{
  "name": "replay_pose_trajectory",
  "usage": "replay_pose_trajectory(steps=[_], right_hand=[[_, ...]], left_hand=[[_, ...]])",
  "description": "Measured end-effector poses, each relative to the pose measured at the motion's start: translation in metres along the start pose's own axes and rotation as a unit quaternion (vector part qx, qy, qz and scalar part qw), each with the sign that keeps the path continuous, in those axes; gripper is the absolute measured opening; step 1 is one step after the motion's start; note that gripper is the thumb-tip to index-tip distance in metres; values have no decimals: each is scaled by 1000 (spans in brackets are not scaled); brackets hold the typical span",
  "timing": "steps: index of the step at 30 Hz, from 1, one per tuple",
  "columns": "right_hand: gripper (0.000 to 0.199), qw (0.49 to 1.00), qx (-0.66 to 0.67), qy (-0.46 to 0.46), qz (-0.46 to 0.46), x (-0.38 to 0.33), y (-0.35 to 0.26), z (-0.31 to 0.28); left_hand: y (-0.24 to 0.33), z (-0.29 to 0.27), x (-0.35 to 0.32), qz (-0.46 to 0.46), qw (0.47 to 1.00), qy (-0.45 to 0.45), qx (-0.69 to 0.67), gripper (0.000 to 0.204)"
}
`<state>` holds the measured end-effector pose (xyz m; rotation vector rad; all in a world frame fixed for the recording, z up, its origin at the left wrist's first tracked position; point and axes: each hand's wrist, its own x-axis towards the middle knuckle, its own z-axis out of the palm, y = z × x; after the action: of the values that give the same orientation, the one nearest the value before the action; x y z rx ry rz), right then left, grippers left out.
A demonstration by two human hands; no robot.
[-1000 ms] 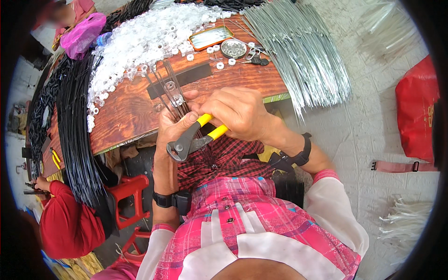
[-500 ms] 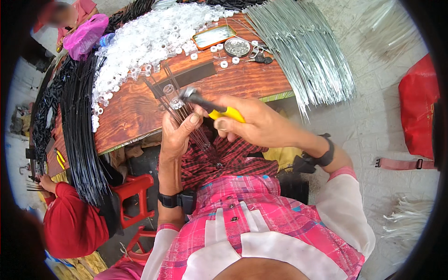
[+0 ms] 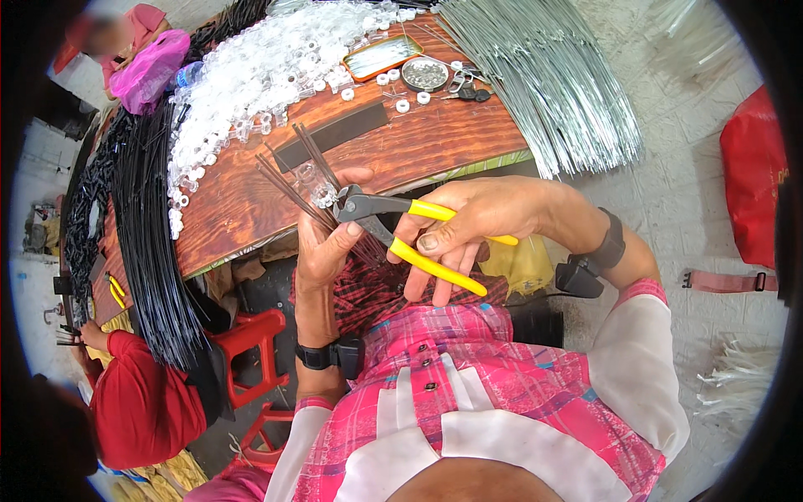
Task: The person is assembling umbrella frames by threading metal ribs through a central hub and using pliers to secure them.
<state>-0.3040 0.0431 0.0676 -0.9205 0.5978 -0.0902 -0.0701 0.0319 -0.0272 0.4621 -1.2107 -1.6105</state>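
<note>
My left hand [image 3: 319,255] is closed around a bundle of thin dark rods [image 3: 314,152], whose ends fan out toward the table. A small clear plastic piece [image 3: 323,196] sits among the rods just above my fingers. My right hand [image 3: 495,209] grips yellow-handled end-cutting pliers [image 3: 386,205] with the handles spread wide. The dark head of the pliers is right beside the plastic piece and my left thumb. Whether the jaws touch a rod, I cannot tell.
On the wooden table [image 3: 242,201] are a heap of clear plastic parts [image 3: 251,75], a dark flat bar [image 3: 335,135], a tin tray [image 3: 381,57], a round dish [image 3: 425,74], silver rods [image 3: 552,84] and black rods [image 3: 150,226]. A red stool [image 3: 251,356] and a co-worker's red sleeve [image 3: 142,402] are left.
The pliers' handles have spread apart, and my right hand has loosened around them. The pliers' head has dropped slightly toward my left thumb. My left hand keeps hold of the rods.
</note>
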Motion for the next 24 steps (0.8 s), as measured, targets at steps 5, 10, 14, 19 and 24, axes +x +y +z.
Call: replay_pose_trajectory(steps=[5,10,14,19,24], right_hand=[[50,1000,-9,-18,9,2,-4,1],[53,997,-66,25,1,5,1,1],[51,997,-65,30,-10,14,11,2],[49,998,-51,39,-27,18,17,1],[44,998,-13,27,-52,25,30,0]], left_hand=[[-3,-6,-4,3,1000,-12,-23,62],[-1,-4,-5,-7,1000,4,-19,60],[-3,-5,-5,8,1000,1,-30,59],[-3,-4,-5,25,999,3,-23,55],[-7,-2,-6,29,999,34,17,48]])
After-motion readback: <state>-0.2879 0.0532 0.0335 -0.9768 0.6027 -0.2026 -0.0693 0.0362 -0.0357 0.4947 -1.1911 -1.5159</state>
